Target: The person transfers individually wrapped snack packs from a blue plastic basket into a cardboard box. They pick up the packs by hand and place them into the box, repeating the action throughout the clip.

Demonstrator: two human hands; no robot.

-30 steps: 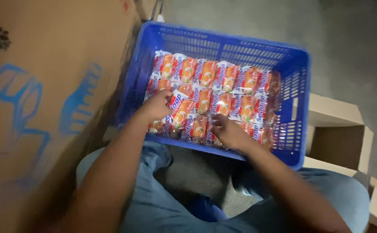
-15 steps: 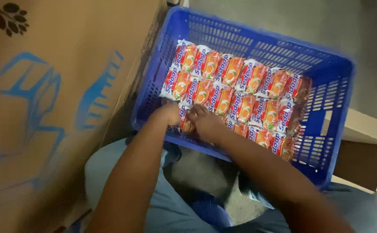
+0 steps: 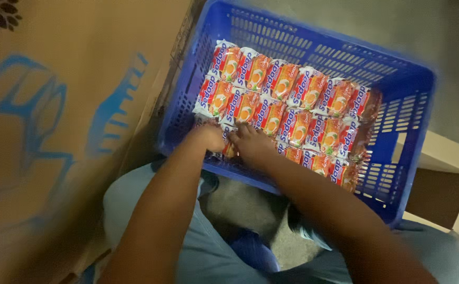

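Two full rows of packets (image 3: 292, 94) filled the crate (image 3: 397, 152); my left hand (image 3: 208, 138) and right hand (image 3: 253, 143) pinched packets in the unfinished near-left corner.

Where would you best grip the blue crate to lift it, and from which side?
Probably by the top rim of the blue crate at its two short end walls, coming from outside: the slotted walls give finger holds and the rim looks stiff. Packets fill the inside, and the left hand and right hand occupy the near edge.
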